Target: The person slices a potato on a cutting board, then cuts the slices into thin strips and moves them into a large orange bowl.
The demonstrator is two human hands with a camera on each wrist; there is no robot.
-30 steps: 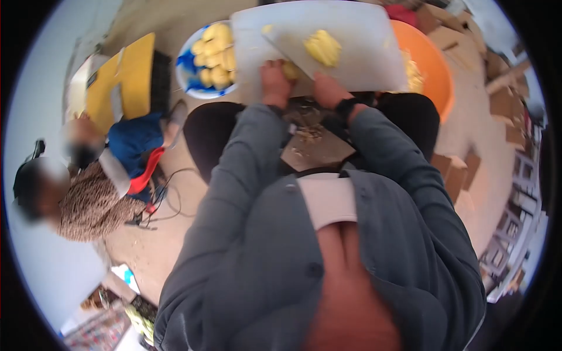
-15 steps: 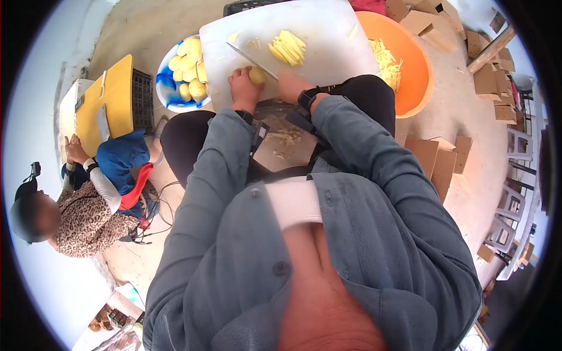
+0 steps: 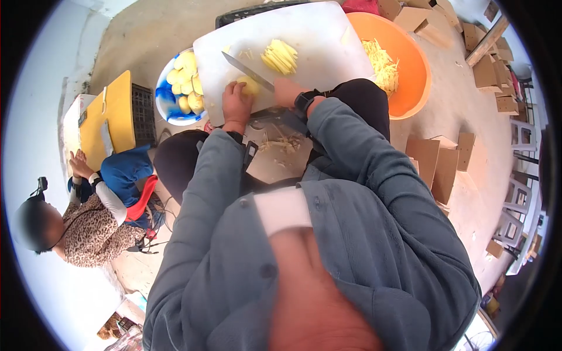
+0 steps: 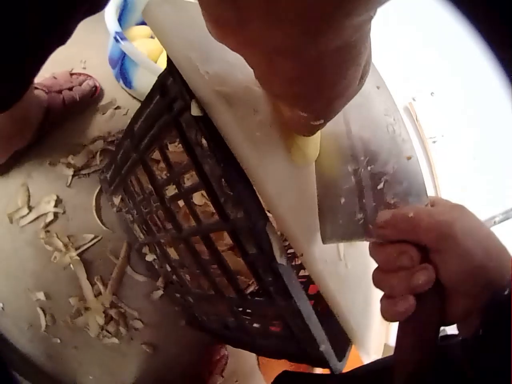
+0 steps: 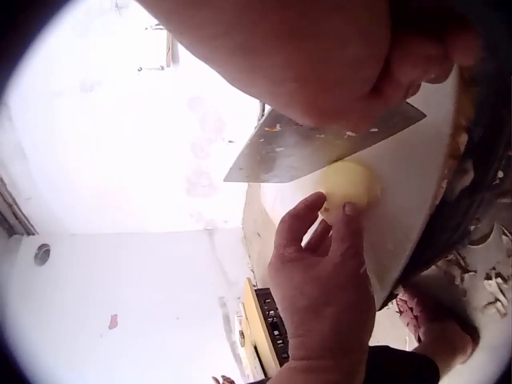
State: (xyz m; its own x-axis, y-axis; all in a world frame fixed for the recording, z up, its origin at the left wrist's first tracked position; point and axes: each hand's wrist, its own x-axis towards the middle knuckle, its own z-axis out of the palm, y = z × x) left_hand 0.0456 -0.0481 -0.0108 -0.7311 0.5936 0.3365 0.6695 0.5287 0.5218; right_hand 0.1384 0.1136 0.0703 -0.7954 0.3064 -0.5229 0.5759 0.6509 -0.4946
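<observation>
A peeled potato point(image 3: 250, 86) sits on the white cutting board point(image 3: 316, 26), pinched by the fingertips and thumb of my left hand point(image 3: 237, 108). My right hand point(image 3: 287, 92) grips the dark handle point(image 4: 420, 336) of a broad-bladed cleaver point(image 3: 246, 69). In the right wrist view the blade point(image 5: 320, 156) stands close beside the potato, on the far side from my left hand point(image 5: 324, 280). A small pile of cut potato strips point(image 3: 279, 57) lies on the board beyond the cleaver.
Left of the board, a blue-and-white basin point(image 3: 164, 105) holds peeled potatoes. An orange basin point(image 3: 413, 64) with potato strips stands at right. Under the board is a black crate point(image 4: 184, 232) with peelings; more peelings litter the floor. Another person point(image 3: 88, 234) sits at left beside a yellow board point(image 3: 114, 117).
The head view has shifted, so the board and basins sit further left in it. Both hands stay at the board, still holding the potato and the cleaver.
</observation>
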